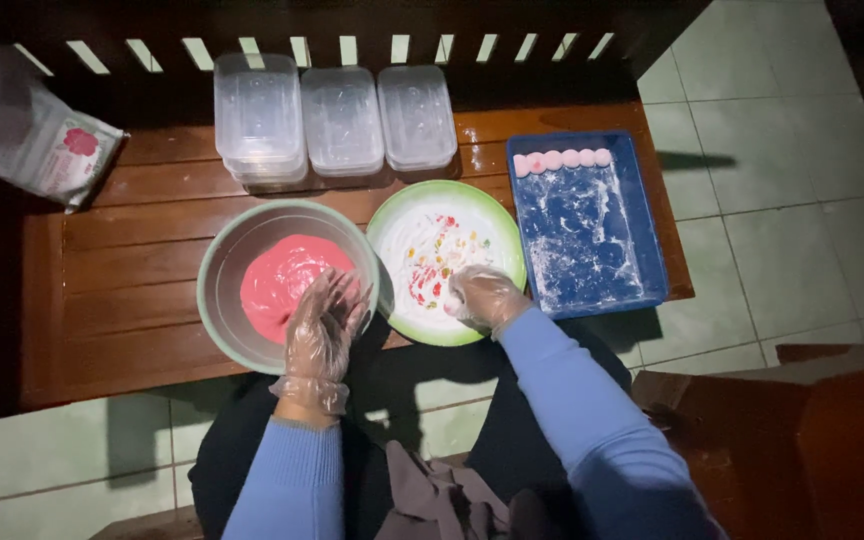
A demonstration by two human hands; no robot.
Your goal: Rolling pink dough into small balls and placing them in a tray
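Note:
My left hand (324,325), in a clear plastic glove, rests with fingers spread on the near rim of a pale green bowl (220,262) that holds pink dough (277,280). My right hand (482,297), also gloved, is curled over the near edge of a green-rimmed white plate (472,205) dusted with flour and small coloured bits; I cannot tell whether it holds anything. A blue tray (647,215) to the right is dusted with flour and carries a row of pink balls (562,159) along its far edge.
Three stacks of clear plastic lidded boxes (337,118) stand at the back of the low wooden table (132,270). A white bag with a pink flower (37,135) lies at the far left. Green floor tiles (782,220) surround the table; a brown wooden piece (802,440) is at lower right.

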